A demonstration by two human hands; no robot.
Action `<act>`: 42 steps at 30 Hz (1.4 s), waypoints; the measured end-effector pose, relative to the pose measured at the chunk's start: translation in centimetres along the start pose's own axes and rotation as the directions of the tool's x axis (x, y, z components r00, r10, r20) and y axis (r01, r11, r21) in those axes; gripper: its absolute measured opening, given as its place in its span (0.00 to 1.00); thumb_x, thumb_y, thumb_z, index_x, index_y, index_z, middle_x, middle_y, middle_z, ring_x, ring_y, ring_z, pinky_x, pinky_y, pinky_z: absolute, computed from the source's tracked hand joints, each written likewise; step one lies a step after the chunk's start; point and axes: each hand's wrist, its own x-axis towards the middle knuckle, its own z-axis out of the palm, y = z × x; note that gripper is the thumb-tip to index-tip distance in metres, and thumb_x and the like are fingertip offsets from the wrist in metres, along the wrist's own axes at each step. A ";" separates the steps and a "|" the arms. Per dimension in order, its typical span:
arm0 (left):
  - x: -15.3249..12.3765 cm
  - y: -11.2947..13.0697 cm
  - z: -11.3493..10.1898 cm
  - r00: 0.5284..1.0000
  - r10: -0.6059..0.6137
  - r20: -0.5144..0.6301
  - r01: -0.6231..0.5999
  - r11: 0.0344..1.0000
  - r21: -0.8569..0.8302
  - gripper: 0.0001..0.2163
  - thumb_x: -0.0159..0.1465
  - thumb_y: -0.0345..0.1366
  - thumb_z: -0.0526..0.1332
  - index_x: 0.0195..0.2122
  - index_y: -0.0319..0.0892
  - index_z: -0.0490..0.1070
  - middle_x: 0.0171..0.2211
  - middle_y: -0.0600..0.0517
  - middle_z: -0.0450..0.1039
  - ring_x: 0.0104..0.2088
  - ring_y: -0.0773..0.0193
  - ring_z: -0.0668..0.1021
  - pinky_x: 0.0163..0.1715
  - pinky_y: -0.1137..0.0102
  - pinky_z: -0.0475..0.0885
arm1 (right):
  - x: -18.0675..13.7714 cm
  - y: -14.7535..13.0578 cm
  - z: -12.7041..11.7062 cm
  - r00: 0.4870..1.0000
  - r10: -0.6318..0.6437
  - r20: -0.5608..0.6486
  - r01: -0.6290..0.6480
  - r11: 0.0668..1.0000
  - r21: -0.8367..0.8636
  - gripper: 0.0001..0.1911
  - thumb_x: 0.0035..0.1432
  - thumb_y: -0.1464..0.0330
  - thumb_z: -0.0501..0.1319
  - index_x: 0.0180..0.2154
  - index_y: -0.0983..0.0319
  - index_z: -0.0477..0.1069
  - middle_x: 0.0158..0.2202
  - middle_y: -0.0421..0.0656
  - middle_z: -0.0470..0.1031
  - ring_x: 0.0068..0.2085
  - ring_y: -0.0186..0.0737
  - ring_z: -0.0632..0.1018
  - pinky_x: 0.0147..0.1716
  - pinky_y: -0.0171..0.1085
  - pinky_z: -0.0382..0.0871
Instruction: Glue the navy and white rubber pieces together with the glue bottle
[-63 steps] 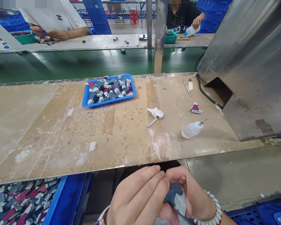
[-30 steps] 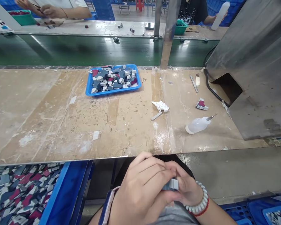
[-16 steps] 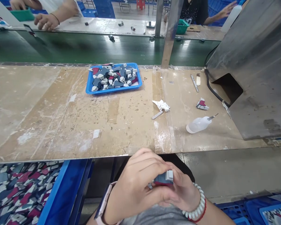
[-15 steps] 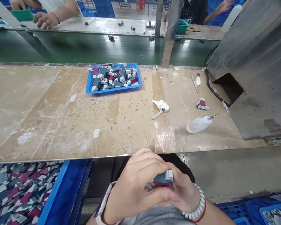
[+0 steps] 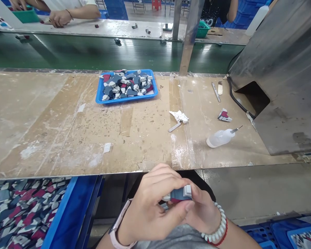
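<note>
Both hands meet low in front of me, below the near edge of the workbench (image 5: pixel 54 138). My left hand (image 5: pixel 150 204) curls over a small blue, red and grey shoe-shaped piece (image 5: pixel 180 195), with its fingers closed on it. My right hand (image 5: pixel 203 212), wearing a white and red bead bracelet, pinches the same piece from the right. Part of the piece is hidden by my fingers.
A blue tray (image 5: pixel 150 97) of similar pieces sits mid-bench. A crumpled white scrap (image 5: pixel 180 116), a lone piece (image 5: pixel 224 115) and a squeeze bottle (image 5: pixel 220 138) lie to the right, beside a metal machine housing (image 5: pixel 282 69). A blue crate (image 5: pixel 67 214) of pieces stands lower left. Other people work beyond the green conveyor (image 5: pixel 93 57).
My hands have turned the piece slightly and kept their grip on it. The view has tilted down a little since the earliest frame. The people across the conveyor have moved their arms.
</note>
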 end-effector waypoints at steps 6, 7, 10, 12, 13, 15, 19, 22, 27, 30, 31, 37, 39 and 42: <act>-0.1 0.4 0.3 1.000 -0.002 -0.027 0.002 1.000 -0.010 0.08 0.66 0.40 0.66 0.40 0.40 0.78 0.34 0.47 0.82 0.33 0.59 0.81 0.37 0.62 0.69 | -0.4 0.0 -0.2 0.997 -0.062 -0.054 0.053 0.988 -0.145 0.26 0.47 0.47 0.75 0.30 0.63 0.74 0.24 0.37 0.61 0.23 0.30 0.60 0.23 0.31 0.60; -0.1 0.5 0.4 1.000 -0.007 -0.027 0.006 1.000 -0.015 0.09 0.67 0.41 0.66 0.40 0.40 0.78 0.33 0.47 0.82 0.33 0.60 0.81 0.37 0.62 0.68 | -0.5 0.0 -0.2 0.995 -0.079 -0.065 0.068 0.986 -0.152 0.26 0.46 0.48 0.76 0.30 0.63 0.74 0.24 0.37 0.61 0.23 0.30 0.61 0.25 0.32 0.62; 0.0 0.6 0.4 1.000 0.000 -0.027 -0.002 0.999 -0.041 0.09 0.67 0.42 0.66 0.40 0.40 0.79 0.31 0.49 0.82 0.33 0.60 0.82 0.37 0.62 0.68 | -0.6 -0.3 0.0 0.995 -0.086 -0.040 0.078 0.984 -0.158 0.25 0.47 0.49 0.76 0.34 0.63 0.77 0.28 0.40 0.66 0.25 0.31 0.63 0.27 0.33 0.63; 0.0 0.5 0.3 1.000 0.004 -0.013 -0.005 0.998 -0.061 0.10 0.67 0.42 0.67 0.40 0.40 0.78 0.32 0.49 0.83 0.35 0.60 0.83 0.39 0.63 0.68 | -0.6 -0.5 0.2 0.997 -0.075 0.009 0.076 0.983 -0.165 0.26 0.49 0.49 0.74 0.37 0.65 0.78 0.34 0.44 0.71 0.28 0.32 0.67 0.27 0.32 0.63; 0.0 0.5 0.2 1.000 0.006 -0.004 -0.006 0.997 -0.073 0.10 0.67 0.42 0.67 0.41 0.40 0.78 0.32 0.49 0.83 0.35 0.60 0.83 0.40 0.63 0.68 | -0.6 -0.5 0.3 0.996 -0.079 0.030 0.082 0.984 -0.157 0.25 0.50 0.50 0.74 0.37 0.66 0.78 0.35 0.45 0.71 0.29 0.33 0.68 0.27 0.31 0.62; 0.0 0.4 0.0 1.000 0.006 0.022 -0.004 0.995 -0.097 0.11 0.67 0.42 0.67 0.43 0.40 0.78 0.33 0.49 0.83 0.37 0.60 0.84 0.41 0.63 0.69 | -0.7 -0.3 0.2 0.993 -0.095 0.069 0.103 0.988 -0.115 0.23 0.51 0.53 0.74 0.35 0.66 0.77 0.30 0.42 0.68 0.27 0.30 0.67 0.24 0.29 0.61; 0.1 0.4 -0.7 0.994 0.022 0.111 -0.009 0.993 -0.121 0.11 0.68 0.39 0.65 0.47 0.40 0.77 0.38 0.47 0.83 0.38 0.59 0.83 0.41 0.62 0.69 | -0.7 0.3 -0.2 0.993 -0.057 0.101 0.061 0.997 -0.040 0.23 0.55 0.53 0.72 0.40 0.66 0.76 0.20 0.32 0.55 0.18 0.26 0.54 0.14 0.26 0.52; 0.2 0.4 -0.8 0.991 0.021 0.132 -0.005 0.992 -0.123 0.10 0.65 0.34 0.64 0.47 0.38 0.76 0.39 0.46 0.82 0.38 0.60 0.83 0.42 0.61 0.69 | -0.8 0.4 -0.2 0.994 -0.021 0.104 0.024 0.999 -0.027 0.25 0.54 0.52 0.73 0.43 0.65 0.77 0.19 0.32 0.56 0.18 0.26 0.54 0.14 0.26 0.53; 0.1 0.1 -0.8 0.993 0.046 0.111 -0.032 0.992 -0.125 0.10 0.65 0.32 0.65 0.48 0.40 0.76 0.38 0.47 0.83 0.38 0.60 0.83 0.46 0.61 0.69 | -0.7 0.2 0.1 0.998 -0.009 0.063 0.011 0.999 -0.032 0.22 0.53 0.52 0.74 0.36 0.64 0.77 0.18 0.33 0.57 0.18 0.27 0.58 0.16 0.27 0.55; 0.1 0.0 -0.7 0.992 0.056 0.112 -0.043 0.992 -0.115 0.10 0.67 0.35 0.64 0.48 0.41 0.76 0.38 0.47 0.83 0.38 0.61 0.83 0.48 0.62 0.68 | -0.7 0.1 0.2 0.999 0.006 0.037 -0.004 0.999 -0.048 0.24 0.50 0.50 0.74 0.34 0.64 0.75 0.17 0.32 0.56 0.17 0.27 0.57 0.15 0.28 0.53; 0.1 0.0 -0.7 0.992 0.060 0.113 -0.048 0.993 -0.108 0.10 0.68 0.36 0.64 0.49 0.40 0.76 0.38 0.47 0.83 0.38 0.61 0.83 0.48 0.62 0.68 | -0.7 0.1 0.2 1.000 0.018 0.021 -0.017 0.998 -0.060 0.25 0.49 0.49 0.74 0.33 0.64 0.75 0.17 0.32 0.56 0.17 0.27 0.56 0.15 0.28 0.53; 0.0 -0.3 -0.8 0.990 0.077 0.118 -0.069 0.995 -0.072 0.10 0.68 0.38 0.65 0.47 0.39 0.76 0.35 0.47 0.83 0.38 0.61 0.83 0.51 0.62 0.67 | -0.8 0.2 0.4 0.999 0.013 0.033 -0.011 0.998 -0.054 0.27 0.49 0.48 0.74 0.37 0.64 0.77 0.17 0.32 0.56 0.17 0.27 0.56 0.14 0.28 0.53; 0.0 -0.3 -0.8 0.988 0.078 0.133 -0.069 0.995 -0.071 0.10 0.68 0.38 0.65 0.47 0.39 0.76 0.36 0.47 0.83 0.38 0.61 0.83 0.50 0.62 0.67 | -0.7 0.3 0.1 0.999 0.010 0.050 -0.007 0.998 -0.055 0.26 0.51 0.49 0.74 0.40 0.65 0.77 0.17 0.32 0.57 0.17 0.27 0.56 0.14 0.27 0.54; 0.1 -0.2 -0.9 0.988 0.077 0.135 -0.068 0.995 -0.075 0.11 0.69 0.39 0.65 0.48 0.40 0.76 0.36 0.46 0.83 0.38 0.60 0.83 0.50 0.61 0.68 | -0.6 0.5 -0.2 0.995 -0.003 0.101 0.006 0.999 -0.031 0.24 0.52 0.51 0.74 0.39 0.64 0.77 0.18 0.32 0.57 0.17 0.27 0.55 0.13 0.27 0.55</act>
